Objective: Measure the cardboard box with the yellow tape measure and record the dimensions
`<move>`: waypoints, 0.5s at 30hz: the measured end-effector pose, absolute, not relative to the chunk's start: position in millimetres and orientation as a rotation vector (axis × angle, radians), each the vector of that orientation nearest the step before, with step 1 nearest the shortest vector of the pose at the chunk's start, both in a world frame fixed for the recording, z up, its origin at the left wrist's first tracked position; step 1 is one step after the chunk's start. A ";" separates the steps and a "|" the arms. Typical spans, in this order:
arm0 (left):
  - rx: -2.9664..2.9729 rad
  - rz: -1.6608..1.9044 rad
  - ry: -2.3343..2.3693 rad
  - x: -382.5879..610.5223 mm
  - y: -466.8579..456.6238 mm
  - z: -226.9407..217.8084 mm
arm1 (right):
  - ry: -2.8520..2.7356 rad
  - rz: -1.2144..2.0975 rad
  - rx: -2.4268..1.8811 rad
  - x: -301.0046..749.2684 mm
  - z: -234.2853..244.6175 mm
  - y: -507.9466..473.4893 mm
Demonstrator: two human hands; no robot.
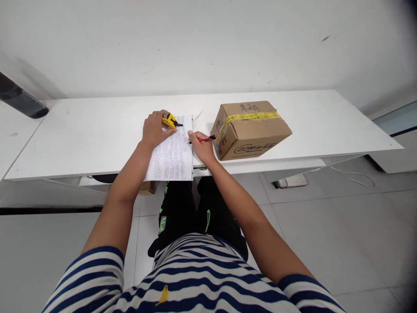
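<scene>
Now Grasping a Tool and a Pen at a Printed Paper

Presently grasping a yellow-and-black tool (168,120), resembling a tape measure, in the left hand (153,128). Curling the left grip around the left side of it, and pointing its black end rightward over the upper part of the printed paper (172,156). Stretching the left thumb out just below it, over the page.

Pinching a red-and-black pen (208,138) in the right hand (202,147), with the right grip closing near the paper's right edge. Aiming the dark tip leftward at that edge, but leaving any contact between tip and page too small to tell. Slanting the other end toward the cardboard box (256,130).

As for the paper: lying on the white tabletop (309,117), showing dense lines of text, and overhanging the front edge at its lower end. Passing partly under the left forearm along its left side.

As for the box: standing on the tabletop just beside the right hand, bearing yellow tape (256,116) across its top, dark handwriting behind that tape and dark lettering on its front side.

Lower down, resting on the tiled floor (325,243) to the right: a pale flat object (293,181), lying near a loose white cable (355,174).
</scene>
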State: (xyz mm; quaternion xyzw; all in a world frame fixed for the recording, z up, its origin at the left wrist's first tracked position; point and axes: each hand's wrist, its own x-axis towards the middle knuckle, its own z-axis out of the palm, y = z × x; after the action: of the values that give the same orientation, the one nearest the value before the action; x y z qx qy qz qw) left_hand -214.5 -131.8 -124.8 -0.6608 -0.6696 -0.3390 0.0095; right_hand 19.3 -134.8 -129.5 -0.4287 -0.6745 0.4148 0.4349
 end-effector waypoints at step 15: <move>-2.056 -1.119 -2.103 -215.4 -137.0 -123.0 | -2.043 0.672 -1.145 5.8 -153.3 -123.2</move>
State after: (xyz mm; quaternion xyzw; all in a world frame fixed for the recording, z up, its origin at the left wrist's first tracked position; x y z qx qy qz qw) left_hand -215.4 -137.0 -123.0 -0.6534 -0.6684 -0.3555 -0.0027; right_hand 5.8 -123.2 -153.3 -0.4410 -0.7869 0.2588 0.3454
